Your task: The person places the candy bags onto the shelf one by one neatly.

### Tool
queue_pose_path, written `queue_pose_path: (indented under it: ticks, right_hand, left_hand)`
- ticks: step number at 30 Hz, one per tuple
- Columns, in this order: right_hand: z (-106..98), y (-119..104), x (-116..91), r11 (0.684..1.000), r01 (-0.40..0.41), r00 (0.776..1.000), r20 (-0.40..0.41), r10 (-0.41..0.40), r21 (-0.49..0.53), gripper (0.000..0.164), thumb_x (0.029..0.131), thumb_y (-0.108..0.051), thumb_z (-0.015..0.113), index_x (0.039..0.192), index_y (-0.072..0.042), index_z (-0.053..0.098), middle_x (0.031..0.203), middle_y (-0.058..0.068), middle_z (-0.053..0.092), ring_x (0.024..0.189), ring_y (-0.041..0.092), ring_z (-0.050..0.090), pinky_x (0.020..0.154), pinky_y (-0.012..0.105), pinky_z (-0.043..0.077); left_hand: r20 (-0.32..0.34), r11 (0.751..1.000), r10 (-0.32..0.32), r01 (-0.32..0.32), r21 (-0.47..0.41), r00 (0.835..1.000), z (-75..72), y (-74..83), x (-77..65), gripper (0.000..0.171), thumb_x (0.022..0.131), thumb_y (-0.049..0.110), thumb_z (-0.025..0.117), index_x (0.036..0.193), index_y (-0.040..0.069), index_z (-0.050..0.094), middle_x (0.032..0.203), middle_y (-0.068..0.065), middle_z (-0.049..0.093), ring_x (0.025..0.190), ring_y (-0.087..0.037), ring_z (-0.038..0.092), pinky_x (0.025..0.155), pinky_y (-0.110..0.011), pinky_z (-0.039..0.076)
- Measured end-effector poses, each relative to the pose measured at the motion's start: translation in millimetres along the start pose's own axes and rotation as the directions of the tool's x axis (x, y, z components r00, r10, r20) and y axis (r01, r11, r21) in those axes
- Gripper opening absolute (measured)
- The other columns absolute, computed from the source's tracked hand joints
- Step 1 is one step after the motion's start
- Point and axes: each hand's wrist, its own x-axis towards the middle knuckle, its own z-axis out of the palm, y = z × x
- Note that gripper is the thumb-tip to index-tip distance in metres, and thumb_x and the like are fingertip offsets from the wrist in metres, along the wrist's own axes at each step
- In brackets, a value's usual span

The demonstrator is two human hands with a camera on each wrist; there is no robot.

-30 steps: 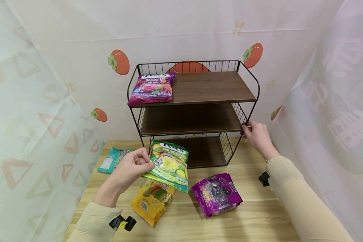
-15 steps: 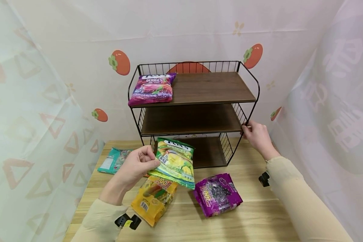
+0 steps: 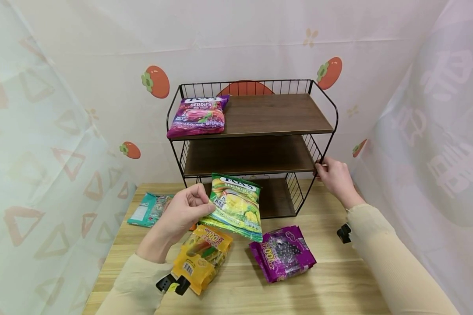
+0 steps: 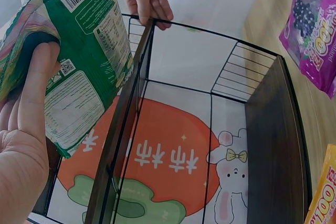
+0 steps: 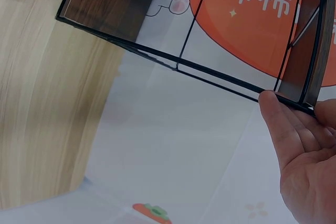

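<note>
My left hand [image 3: 183,214] pinches the left side of a green bag of Fox's Spring Tea candy [image 3: 237,205], raised in front of the rack's lower part. In the left wrist view the back of this candy bag [image 4: 86,51] shows, with barcode and white label. My right hand [image 3: 336,178] grips the right side frame of a black wire rack with brown wooden shelves [image 3: 248,153], at middle-shelf height. In the right wrist view the fingers and thumb of that hand [image 5: 304,145] lie on either side of the frame. A purple Fox's Berries bag [image 3: 200,117] sits on the top shelf's left end.
On the wooden table [image 3: 339,280] lie a yellow candy bag [image 3: 202,258] below the left hand, a purple grape candy bag [image 3: 284,253] to its right, and a teal bag [image 3: 149,211] at the left. Printed white cloth [image 3: 256,52] hangs behind and at both sides.
My left hand has carried the green candy bag right and slightly up, toward the rack. More of the yellow bag shows. The right hand has stayed on the rack's frame.
</note>
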Motion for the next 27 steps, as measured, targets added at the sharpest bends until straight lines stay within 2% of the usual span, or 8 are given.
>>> queue_pose_path:
  ticks: [13, 21, 27]
  right_hand:
    - [-0.1, -1.6, -0.7, 1.0, -0.012, 1.0, 0.002, 0.012, 0.006, 0.021, 0.105, -0.005, 0.053, 0.109, 0.013, 0.063, 0.101, 0.035, 0.071, 0.078, 0.039, 0.075, 0.067, 0.043, 0.062]
    - [0.2, -0.9, -0.9, 1.0, -0.011, 1.0, -0.004, 0.011, 0.002, 0.021, 0.105, -0.006, 0.053, 0.107, 0.012, 0.063, 0.1, 0.034, 0.071, 0.077, 0.038, 0.075, 0.065, 0.042, 0.061]
    - [0.3, -0.5, -0.9, 1.0, -0.006, 1.0, -0.007, 0.006, 0.006, 0.02, 0.105, -0.005, 0.052, 0.105, 0.012, 0.063, 0.1, 0.035, 0.071, 0.077, 0.038, 0.075, 0.065, 0.042, 0.061]
  left_hand:
    - [0.006, 1.0, 0.016, -0.017, 0.015, 1.0, 7.0, 8.3, 7.6, 0.015, 0.095, 0.001, 0.066, 0.09, 0.01, 0.055, 0.056, 0.002, 0.048, 0.05, -0.014, 0.033, 0.049, -0.025, 0.03]
    - [0.032, 0.998, 0.053, -0.052, -0.03, 0.998, 10.7, 11.9, 12.6, 0.015, 0.096, -0.002, 0.064, 0.091, 0.01, 0.056, 0.054, 0.004, 0.046, 0.049, -0.015, 0.027, 0.048, -0.028, 0.024]
    - [0.032, 0.998, 0.046, -0.045, -0.042, 0.998, 14.3, 16.0, 16.0, 0.015, 0.095, -0.002, 0.064, 0.091, 0.009, 0.056, 0.057, 0.002, 0.052, 0.051, -0.012, 0.033, 0.049, -0.025, 0.029]
